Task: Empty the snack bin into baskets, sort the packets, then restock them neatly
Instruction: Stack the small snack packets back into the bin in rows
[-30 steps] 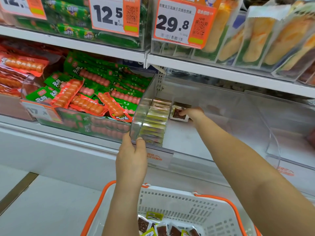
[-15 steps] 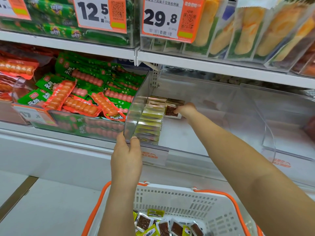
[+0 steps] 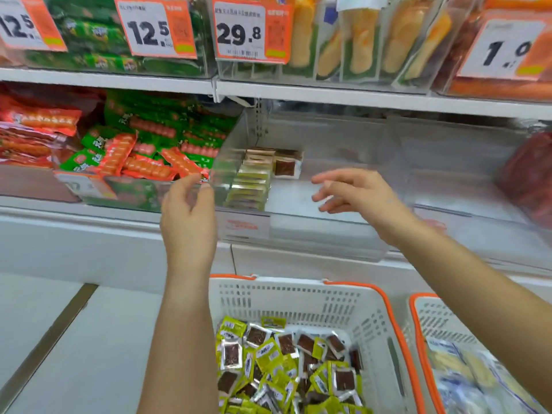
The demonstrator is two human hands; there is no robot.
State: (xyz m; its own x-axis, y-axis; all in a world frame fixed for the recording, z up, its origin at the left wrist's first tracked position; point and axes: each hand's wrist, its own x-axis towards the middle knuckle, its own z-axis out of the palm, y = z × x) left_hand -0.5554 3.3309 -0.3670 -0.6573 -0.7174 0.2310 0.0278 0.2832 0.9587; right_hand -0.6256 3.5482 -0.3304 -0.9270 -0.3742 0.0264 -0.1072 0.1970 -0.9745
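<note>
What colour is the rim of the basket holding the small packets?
Orange rim on a white basket, in the head view.

Shelves of snack bins above a pale ledge, with two baskets on the floor.

The upper shelf (image 3: 328,95) carries clear bins of green and orange packs behind price tags (image 3: 155,28). The lower shelf (image 3: 74,210) holds a bin of green and red sausage packs (image 3: 149,150) at left and the clear snack bin (image 3: 313,231) in the middle, with a row of packets (image 3: 254,180) along its left wall. On the floor (image 3: 104,339) nearby stand a white basket (image 3: 298,297) of small packets and, right, a second basket (image 3: 433,321).
</note>
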